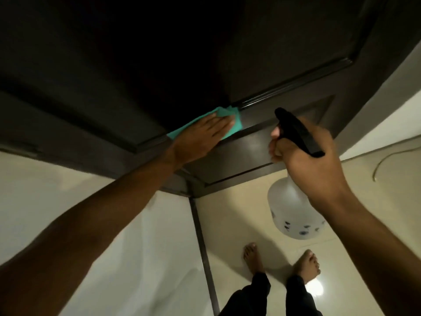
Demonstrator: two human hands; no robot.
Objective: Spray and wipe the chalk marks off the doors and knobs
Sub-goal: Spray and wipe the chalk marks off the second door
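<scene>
Dark door [262, 153] — left hand [200, 137] presses teal cloth [75, 124].

Left arm reaches forward, left hand [200, 135] flat, fingers straight; right hand [305, 156] curls in a grip, index finger seemingly forward.

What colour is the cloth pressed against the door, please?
The cloth is teal green, seen in the head view.

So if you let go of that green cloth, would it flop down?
Probably. The green cloth looks thin and folds under the flat left hand, so it's likely floppy and light. Pressed on the upright door, it would probably slide off.
</scene>
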